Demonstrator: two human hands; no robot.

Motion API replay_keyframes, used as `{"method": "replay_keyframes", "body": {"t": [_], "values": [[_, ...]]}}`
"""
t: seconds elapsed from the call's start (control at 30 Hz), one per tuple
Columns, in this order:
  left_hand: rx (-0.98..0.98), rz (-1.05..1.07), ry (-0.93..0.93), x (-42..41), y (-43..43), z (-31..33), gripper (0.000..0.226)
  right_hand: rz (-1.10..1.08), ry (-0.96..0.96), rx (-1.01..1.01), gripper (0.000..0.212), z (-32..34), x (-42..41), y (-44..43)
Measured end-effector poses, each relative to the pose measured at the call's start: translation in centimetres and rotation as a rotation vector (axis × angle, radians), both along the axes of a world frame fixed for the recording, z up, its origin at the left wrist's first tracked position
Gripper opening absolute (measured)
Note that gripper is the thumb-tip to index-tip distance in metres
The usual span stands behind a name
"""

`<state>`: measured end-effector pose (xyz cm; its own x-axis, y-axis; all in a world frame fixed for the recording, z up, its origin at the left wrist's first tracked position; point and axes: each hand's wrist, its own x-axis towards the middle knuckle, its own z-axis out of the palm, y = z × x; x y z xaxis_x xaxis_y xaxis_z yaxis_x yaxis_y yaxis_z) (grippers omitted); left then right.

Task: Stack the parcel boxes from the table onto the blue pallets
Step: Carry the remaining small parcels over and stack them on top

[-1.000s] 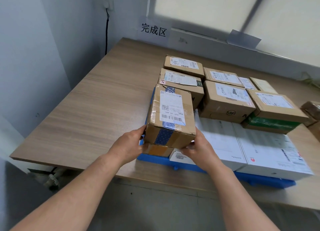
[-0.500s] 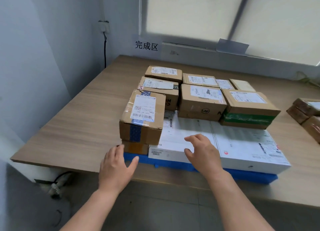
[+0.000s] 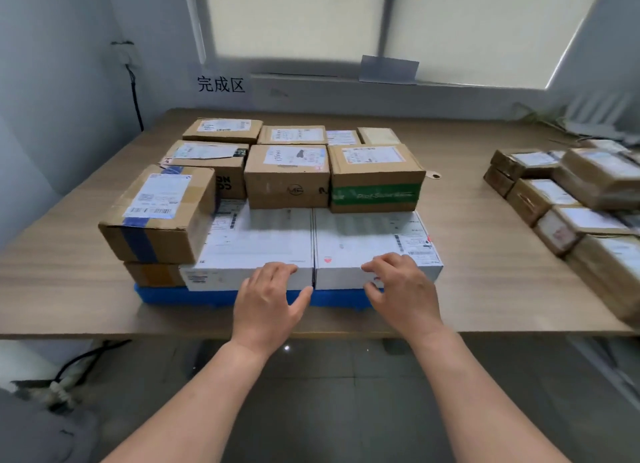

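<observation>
A blue pallet (image 3: 194,298) lies on the wooden table (image 3: 79,282) near its front edge. Two flat white boxes (image 3: 263,240) rest on it, with several brown parcel boxes stacked behind them. A brown box with blue tape (image 3: 159,216) sits on a smaller box at the pallet's left front corner. My left hand (image 3: 270,299) and my right hand (image 3: 401,289) hover at the front of the white boxes, fingers apart, holding nothing. Further parcel boxes (image 3: 568,199) are grouped at the table's right side.
A wall sign with characters (image 3: 221,84) hangs behind the table under a window with blinds. Cables (image 3: 72,369) hang below the table's left front. Bare table surface lies between the pallet and the right group of boxes.
Both hands let go of the blue-taped box, now resting on the left front stack. They moved right to the front of the white boxes. The view shifted right, showing more parcels.
</observation>
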<state>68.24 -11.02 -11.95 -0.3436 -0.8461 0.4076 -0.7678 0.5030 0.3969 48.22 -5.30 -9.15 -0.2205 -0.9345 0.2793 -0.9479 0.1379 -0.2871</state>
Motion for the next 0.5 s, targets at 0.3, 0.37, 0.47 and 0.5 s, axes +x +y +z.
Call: {"method": "replay_keyframes", "body": {"t": [0.3, 0.37, 0.47, 0.5], "values": [[0.072, -0.257, 0.056, -14.1, 4.2, 0.9, 0.050, -0.232, 0.031, -0.008, 0.031, 1.0, -10.7, 8.0], [0.097, -0.304, 0.069, -16.6, 4.7, 1.2, 0.052, -0.293, 0.019, -0.034, 0.030, 1.2, -12.7, 9.4], [0.087, -0.375, 0.070, -20.4, 5.1, 1.5, 0.054, -0.377, 0.009, -0.042, 0.031, 1.5, -15.6, 11.0], [0.078, -0.397, 0.074, -21.7, 5.2, 1.6, 0.055, -0.399, 0.009, -0.037, 0.032, 1.5, -16.5, 11.5]]}}
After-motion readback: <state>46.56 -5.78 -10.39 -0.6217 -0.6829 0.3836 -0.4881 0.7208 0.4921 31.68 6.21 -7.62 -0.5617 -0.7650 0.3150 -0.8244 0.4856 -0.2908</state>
